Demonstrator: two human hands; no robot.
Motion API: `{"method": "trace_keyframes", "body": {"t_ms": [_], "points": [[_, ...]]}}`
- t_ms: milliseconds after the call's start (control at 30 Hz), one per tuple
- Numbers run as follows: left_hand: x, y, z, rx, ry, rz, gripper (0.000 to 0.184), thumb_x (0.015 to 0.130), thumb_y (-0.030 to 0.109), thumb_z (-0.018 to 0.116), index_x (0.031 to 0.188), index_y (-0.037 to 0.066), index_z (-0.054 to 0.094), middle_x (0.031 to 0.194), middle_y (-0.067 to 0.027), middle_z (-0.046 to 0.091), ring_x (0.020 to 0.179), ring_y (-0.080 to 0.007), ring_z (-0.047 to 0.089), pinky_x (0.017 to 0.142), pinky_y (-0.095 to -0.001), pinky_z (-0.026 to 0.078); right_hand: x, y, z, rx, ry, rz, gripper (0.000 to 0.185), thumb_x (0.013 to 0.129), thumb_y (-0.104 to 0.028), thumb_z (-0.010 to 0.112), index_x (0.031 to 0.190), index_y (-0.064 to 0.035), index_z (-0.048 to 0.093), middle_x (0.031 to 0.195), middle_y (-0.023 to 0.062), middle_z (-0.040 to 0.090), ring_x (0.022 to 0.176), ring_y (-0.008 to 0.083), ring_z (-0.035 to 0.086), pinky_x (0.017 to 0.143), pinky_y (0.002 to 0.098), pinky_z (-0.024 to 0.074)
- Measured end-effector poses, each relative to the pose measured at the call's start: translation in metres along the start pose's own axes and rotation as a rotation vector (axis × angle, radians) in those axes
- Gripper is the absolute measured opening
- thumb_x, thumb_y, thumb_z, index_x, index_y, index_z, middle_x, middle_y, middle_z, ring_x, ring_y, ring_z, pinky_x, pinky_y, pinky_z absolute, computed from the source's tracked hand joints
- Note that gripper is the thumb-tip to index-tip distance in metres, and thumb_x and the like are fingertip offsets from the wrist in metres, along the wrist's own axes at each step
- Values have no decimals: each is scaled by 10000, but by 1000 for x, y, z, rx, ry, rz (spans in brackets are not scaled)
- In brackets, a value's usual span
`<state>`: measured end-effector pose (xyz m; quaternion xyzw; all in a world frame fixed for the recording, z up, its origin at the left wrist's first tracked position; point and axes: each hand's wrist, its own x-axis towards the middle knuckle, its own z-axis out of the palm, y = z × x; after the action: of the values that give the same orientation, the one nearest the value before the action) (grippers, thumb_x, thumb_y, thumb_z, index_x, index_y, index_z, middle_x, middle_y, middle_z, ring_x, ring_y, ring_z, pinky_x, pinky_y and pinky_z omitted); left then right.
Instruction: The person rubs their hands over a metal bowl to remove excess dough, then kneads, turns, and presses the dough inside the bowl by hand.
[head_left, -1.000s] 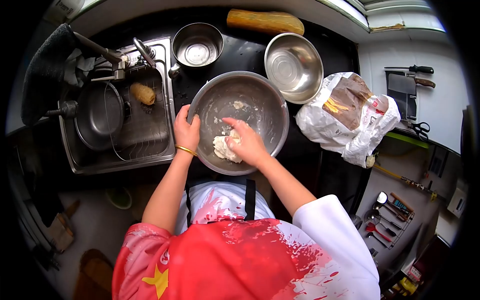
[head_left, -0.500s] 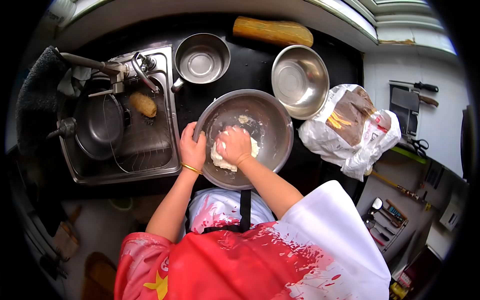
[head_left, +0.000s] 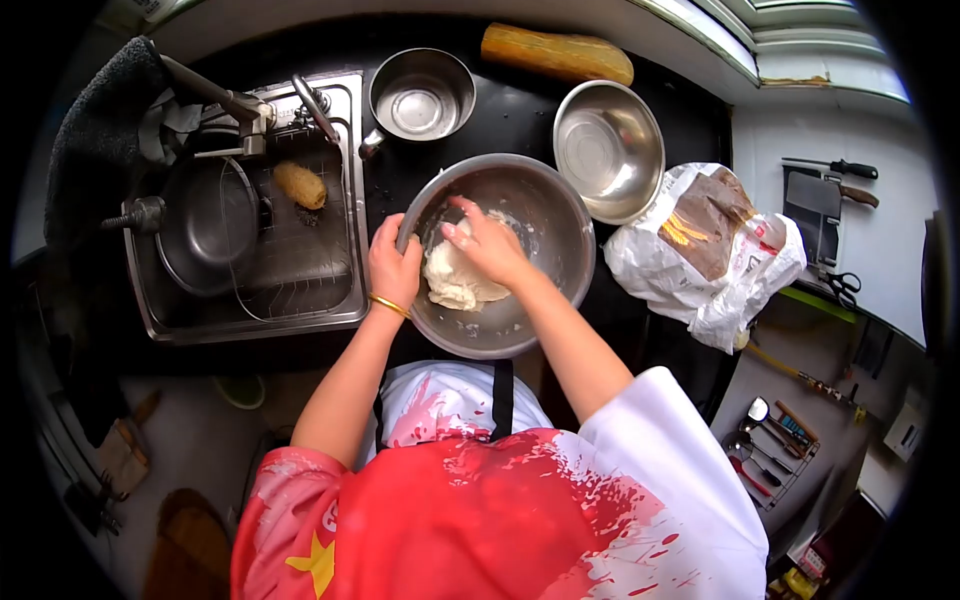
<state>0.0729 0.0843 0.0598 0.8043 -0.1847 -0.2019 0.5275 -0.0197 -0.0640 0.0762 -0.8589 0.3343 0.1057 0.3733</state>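
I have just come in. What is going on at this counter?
A person in a red and white shirt is handling soft white dough in a large grey metal bowl. The left hand holds the bowl by its rim, and the right hand is on the dough, fingers spread. A smaller shiny steel bowl and a crumpled white plastic bag are to the right.

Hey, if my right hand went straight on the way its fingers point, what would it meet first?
Probably the far-left inner wall of the big bowl; the fingers of your right hand point that way. Depth is unclear, though, and the dough lies close under them, so they might brush that first.
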Motion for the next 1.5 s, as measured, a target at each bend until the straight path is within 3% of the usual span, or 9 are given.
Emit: {"method": "trace_keyframes", "body": {"t_ms": [133, 233, 333, 533, 767, 1133, 1300, 1400, 1500], "points": [[0, -4, 4, -31, -16, -35, 280, 778, 47, 573, 1055, 14, 592, 969, -167, 631, 922, -333, 609, 833, -396, 477, -41, -17, -52, -109, -132, -87, 472, 928, -478, 458, 1163, -112, 644, 1002, 180, 682, 1077, 325, 591, 1048, 573, 298], [0, -4, 6, -18, -3, -10, 279, 774, 47, 573, 1050, 12, 593, 966, -161, 633, 923, -336, 608, 828, -397, 477, -51, -21, -37, -361, -216, -118, 389, 860, -439, 554, 851, -101, 745, 958, 153, 680, 951, 310, 587, 964, 507, 390], [0, -5, 7, -24, 0, -28, 273, 777, 55, 570, 1046, 12, 593, 960, -166, 633, 918, -342, 607, 829, -400, 475, -67, -18, -10, -288, 29, -295, 454, 819, -456, 603, 1117, -121, 672, 1197, 142, 605, 1048, 333, 566, 933, 495, 413], [0, -5, 8, -26, -12, -63, 258, 780, 61, 562, 1031, 13, 593, 961, -179, 629, 922, -354, 602, 835, -405, 471, -86, -6, 15, -396, -13, -430, 462, 805, -441, 628, 1167, -155, 626, 1254, 126, 582, 1164, 319, 539, 983, 498, 388], [4, -3, 7, -10, -55, -42, 279, 781, 69, 561, 1054, 15, 579, 992, -181, 618, 966, -367, 579, 862, -421, 458, -38, 3, 45, -349, 237, -433, 201, 721, -350, 638, 767, -161, 687, 915, 63, 636, 908, 261, 596, 793, 435, 430], [-3, -3, 7, -24, -45, -17, 239, 810, 80, 559, 1040, 19, 579, 989, -179, 615, 957, -372, 567, 842, -431, 454, 32, -1, 50, -335, 204, -377, 340, 853, -329, 511, 621, -126, 656, 656, 97, 663, 604, 293, 636, 612, 435, 479], [-21, -7, 9, -137, 77, -136, 258, 816, 58, 575, 1070, 21, 572, 989, -158, 623, 944, -326, 595, 847, -389, 458, 8, -12, 25, -204, -4, -245, 282, 857, -339, 555, 902, -94, 686, 901, 143, 693, 857, 306, 656, 792, 440, 489], [-36, -5, 7, -224, 117, -201, 252, 835, 89, 617, 1070, 17, 564, 1007, -134, 624, 935, -259, 603, 850, -345, 461, -17, -8, -8, -288, 234, -572, 379, 867, -354, 571, 1137, -97, 637, 1178, 166, 615, 1081, 310, 582, 929, 417, 450], [-34, -3, -6, -131, 6, -154, 357, 831, 172, 694, 1091, -3, 523, 1005, -137, 615, 924, -235, 590, 858, -344, 460, -31, 10, -40, -190, 114, -112, 410, 883, -374, 572, 1194, -112, 624, 1324, 126, 529, 1179, 298, 522, 995, 395, 418]]}}
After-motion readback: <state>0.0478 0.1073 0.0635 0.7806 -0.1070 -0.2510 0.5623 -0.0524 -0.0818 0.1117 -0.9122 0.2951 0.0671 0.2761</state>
